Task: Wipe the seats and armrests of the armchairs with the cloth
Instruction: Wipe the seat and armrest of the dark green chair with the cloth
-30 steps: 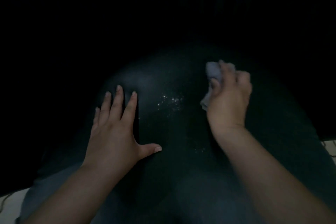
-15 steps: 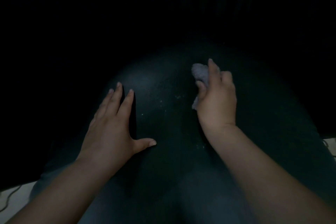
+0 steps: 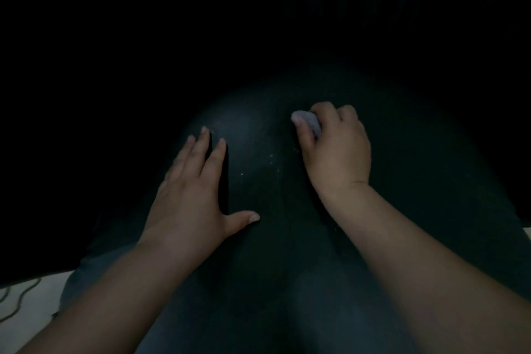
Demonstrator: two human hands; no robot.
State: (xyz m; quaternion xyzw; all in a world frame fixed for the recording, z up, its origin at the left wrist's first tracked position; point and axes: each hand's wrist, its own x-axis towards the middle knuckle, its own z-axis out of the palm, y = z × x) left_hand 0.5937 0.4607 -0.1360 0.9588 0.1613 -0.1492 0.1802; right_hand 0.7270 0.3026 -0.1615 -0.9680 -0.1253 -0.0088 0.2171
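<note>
Counting what is showing in the dark

Two hands are showing: a left hand [image 3: 191, 195] and a right hand [image 3: 334, 149]. One cloth [image 3: 309, 121] is showing, one dark seat [image 3: 258, 135], and a few white specks [image 3: 271, 156].

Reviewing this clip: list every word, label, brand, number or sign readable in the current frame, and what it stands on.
None: no text can be read anywhere in this dim head view.
The dark seat shows only pale specks, no label.
The cloth, bunched in the right hand, carries no visible tag or print.
The left hand lies flat on the seat, covering nothing legible.
The surroundings are too dark to tell.
</note>
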